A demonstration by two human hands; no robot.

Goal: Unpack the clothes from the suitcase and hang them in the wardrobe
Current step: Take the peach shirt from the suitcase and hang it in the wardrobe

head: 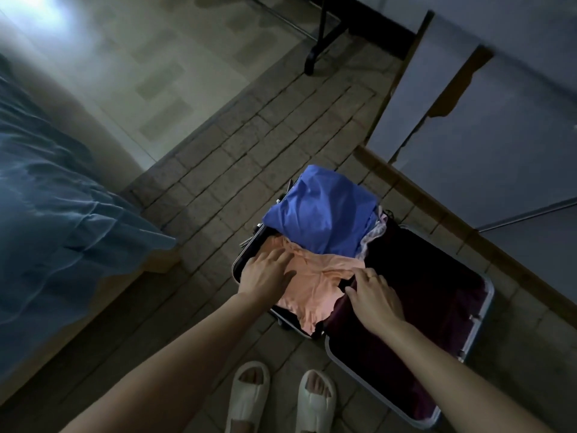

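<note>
A view straight down at an open suitcase (462, 310) lying flat on a dim brick-patterned floor (237, 170). Its left half holds the clothes; its right half shows a dark maroon lining and a pale grey rim.

A peach garment (315, 285) lies crumpled in the near part of the left half, one edge spilling over the suitcase's near rim. Just beyond it, touching it, a blue garment (321, 210) is heaped higher, its far end draped over the far edge of the case. A sliver of pale patterned fabric (373, 234) peeks out at the blue garment's right side.

The left hand (265, 273) rests flat on the left end of the peach garment, fingers straight and slightly spread. The right hand (371, 295) lies on the garment's right edge, where it meets the maroon lining, fingers loosely extended and a little apart; whether they pinch any cloth cannot be told.

Two feet in white open-toe slippers (281, 401) stand just near the suitcase. To the left, a bed with rumpled blue bedding (56, 214) crowds close. To the far right stand pale wardrobe doors (499, 126) with chipped edges, and a raised wooden ledge (437, 207) runs between them and the suitcase. A black stand leg (318, 42) rests on the floor at the far side.
</note>
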